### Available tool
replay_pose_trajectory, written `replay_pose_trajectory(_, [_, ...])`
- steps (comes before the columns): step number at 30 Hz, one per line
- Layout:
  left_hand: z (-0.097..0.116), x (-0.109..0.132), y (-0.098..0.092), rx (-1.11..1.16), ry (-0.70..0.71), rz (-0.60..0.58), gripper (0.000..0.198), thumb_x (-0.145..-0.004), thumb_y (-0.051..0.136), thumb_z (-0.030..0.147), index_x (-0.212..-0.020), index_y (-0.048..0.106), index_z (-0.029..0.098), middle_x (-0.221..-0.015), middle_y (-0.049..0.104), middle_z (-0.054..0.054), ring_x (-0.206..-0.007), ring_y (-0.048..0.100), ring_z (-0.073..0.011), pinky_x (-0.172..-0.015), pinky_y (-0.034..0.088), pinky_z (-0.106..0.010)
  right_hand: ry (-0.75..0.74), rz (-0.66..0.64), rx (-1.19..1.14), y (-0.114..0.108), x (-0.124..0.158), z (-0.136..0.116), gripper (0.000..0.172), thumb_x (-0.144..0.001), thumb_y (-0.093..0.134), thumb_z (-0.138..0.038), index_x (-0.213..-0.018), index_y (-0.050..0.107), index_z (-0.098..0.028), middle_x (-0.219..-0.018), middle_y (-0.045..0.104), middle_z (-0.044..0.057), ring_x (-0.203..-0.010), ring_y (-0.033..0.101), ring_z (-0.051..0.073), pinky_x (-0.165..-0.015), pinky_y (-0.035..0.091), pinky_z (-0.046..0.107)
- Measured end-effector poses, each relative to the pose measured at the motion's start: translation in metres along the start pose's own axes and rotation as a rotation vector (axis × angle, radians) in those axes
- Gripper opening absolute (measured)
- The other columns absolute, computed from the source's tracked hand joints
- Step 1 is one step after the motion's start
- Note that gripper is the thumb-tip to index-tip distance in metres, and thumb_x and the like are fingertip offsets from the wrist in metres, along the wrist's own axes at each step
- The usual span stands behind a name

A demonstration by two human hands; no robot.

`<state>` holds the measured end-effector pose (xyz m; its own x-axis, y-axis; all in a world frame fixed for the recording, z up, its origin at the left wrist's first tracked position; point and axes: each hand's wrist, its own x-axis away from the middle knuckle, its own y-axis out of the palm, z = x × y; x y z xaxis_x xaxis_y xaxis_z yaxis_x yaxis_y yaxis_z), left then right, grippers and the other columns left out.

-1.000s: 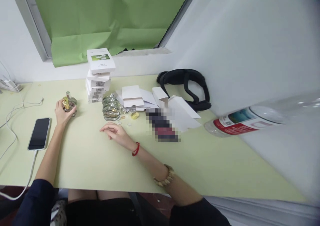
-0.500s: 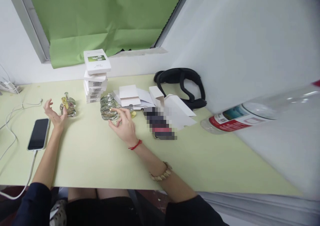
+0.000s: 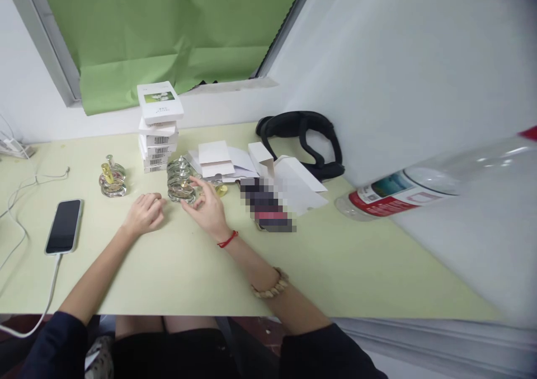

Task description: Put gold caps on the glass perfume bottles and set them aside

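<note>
My right hand (image 3: 208,206) rests on the pale green table (image 3: 176,261) with its fingers spread, fingertips touching a cluster of clear glass bottles (image 3: 179,181). Small gold caps (image 3: 221,190) lie just right of it. My left hand (image 3: 144,213) lies on the table left of that cluster, fingers loosely curled, holding nothing that shows. One glass bottle with a gold top (image 3: 111,179) stands alone further left, apart from both hands.
A stack of white boxes (image 3: 158,127) stands behind the bottles, with flat and open white cartons (image 3: 260,163) to its right. A phone (image 3: 64,225) on a cable lies at the left. A black strap (image 3: 306,138) and a lying water bottle (image 3: 419,191) are at the right.
My left hand let go of the lone bottle at the left and moved right to beside the cluster. My right hand reached forward to the cluster.
</note>
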<state>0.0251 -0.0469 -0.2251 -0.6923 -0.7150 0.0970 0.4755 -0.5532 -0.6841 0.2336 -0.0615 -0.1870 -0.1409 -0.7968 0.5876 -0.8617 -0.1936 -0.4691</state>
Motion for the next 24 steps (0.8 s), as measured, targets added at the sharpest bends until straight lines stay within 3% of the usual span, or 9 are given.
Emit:
replay_pose_trajectory(4, [0.001, -0.004, -0.004, 0.090, -0.086, 0.093, 0.022, -0.087, 0.041, 0.021, -0.105, 0.052, 0.015, -0.095, 0.058, -0.011, -0.088, 0.057, -0.0184, -0.077, 0.047, -0.030, 0.025, -0.169, -0.024, 0.005, 0.000, 0.009, 0.052, -0.076, 0.062, -0.037, -0.123, 0.055, -0.016, -0.114, 0.054, 0.012, -0.049, 0.047, 0.008, -0.055, 0.046, 0.029])
replay_pose_trajectory(7, [0.001, -0.007, -0.007, 0.158, -0.087, 0.154, 0.022, -0.087, 0.044, 0.021, -0.108, 0.048, 0.014, -0.096, 0.057, -0.011, -0.089, 0.056, -0.0184, -0.077, 0.048, -0.029, -0.046, -0.298, -0.055, 0.008, 0.003, 0.009, 0.043, -0.076, 0.059, -0.033, -0.115, 0.059, -0.014, -0.111, 0.056, 0.013, -0.061, 0.054, 0.012, -0.056, 0.046, 0.028])
replay_pose_trajectory(10, [0.002, -0.009, -0.009, 0.199, -0.042, 0.139, 0.026, -0.087, 0.047, 0.027, -0.109, 0.047, 0.013, -0.096, 0.057, -0.011, -0.088, 0.056, -0.0190, -0.076, 0.048, -0.029, -0.094, -0.392, -0.085, 0.005, 0.005, 0.001, 0.038, -0.077, 0.058, -0.032, -0.111, 0.061, -0.014, -0.107, 0.060, 0.011, -0.069, 0.056, 0.014, -0.059, 0.046, 0.027])
replay_pose_trajectory(12, [0.002, -0.009, -0.009, 0.194, -0.017, 0.107, 0.026, -0.088, 0.047, 0.034, -0.105, 0.049, 0.014, -0.094, 0.056, -0.010, -0.083, 0.056, -0.0184, -0.074, 0.048, -0.029, -0.058, -0.416, -0.098, -0.001, 0.005, -0.005, 0.037, -0.081, 0.056, -0.036, -0.112, 0.062, -0.016, -0.107, 0.062, 0.008, -0.062, 0.054, 0.011, -0.059, 0.045, 0.027])
replay_pose_trajectory(14, [0.002, -0.009, -0.008, 0.178, 0.000, 0.086, 0.027, -0.088, 0.046, 0.038, -0.101, 0.050, 0.014, -0.091, 0.056, -0.009, -0.080, 0.056, -0.0176, -0.071, 0.047, -0.028, -0.020, -0.364, -0.134, -0.010, 0.003, -0.010, 0.036, -0.086, 0.050, -0.039, -0.109, 0.065, -0.017, -0.104, 0.063, 0.007, -0.057, 0.053, 0.010, -0.055, 0.043, 0.026])
replay_pose_trajectory(16, [0.002, -0.008, -0.007, 0.173, 0.008, 0.083, 0.028, -0.088, 0.045, 0.039, -0.101, 0.051, 0.014, -0.092, 0.057, -0.010, -0.080, 0.056, -0.0177, -0.071, 0.047, -0.028, -0.019, -0.233, -0.123, -0.017, 0.000, -0.010, 0.037, -0.089, 0.044, -0.041, -0.099, 0.068, -0.015, -0.097, 0.064, 0.008, -0.055, 0.052, 0.011, -0.050, 0.038, 0.025])
replay_pose_trajectory(20, [0.002, -0.008, -0.005, 0.172, 0.025, 0.092, 0.028, -0.087, 0.043, 0.035, -0.103, 0.051, 0.013, -0.092, 0.057, -0.010, -0.081, 0.056, -0.0182, -0.071, 0.047, -0.028, -0.025, 0.060, 0.148, -0.024, -0.008, -0.002, 0.030, -0.085, 0.050, -0.036, -0.082, 0.071, -0.016, -0.088, 0.065, 0.006, -0.050, 0.048, 0.010, -0.052, 0.034, 0.027])
replay_pose_trajectory(24, [0.004, -0.008, -0.006, 0.150, 0.041, 0.077, 0.024, -0.084, 0.042, 0.031, -0.098, 0.051, 0.013, -0.089, 0.057, -0.009, -0.078, 0.054, -0.0177, -0.068, 0.047, -0.028, 0.055, 0.046, 0.367, -0.023, -0.011, 0.007, 0.019, -0.078, 0.058, -0.029, -0.086, 0.073, -0.020, -0.101, 0.066, 0.003, -0.054, 0.051, 0.010, -0.058, 0.035, 0.028])
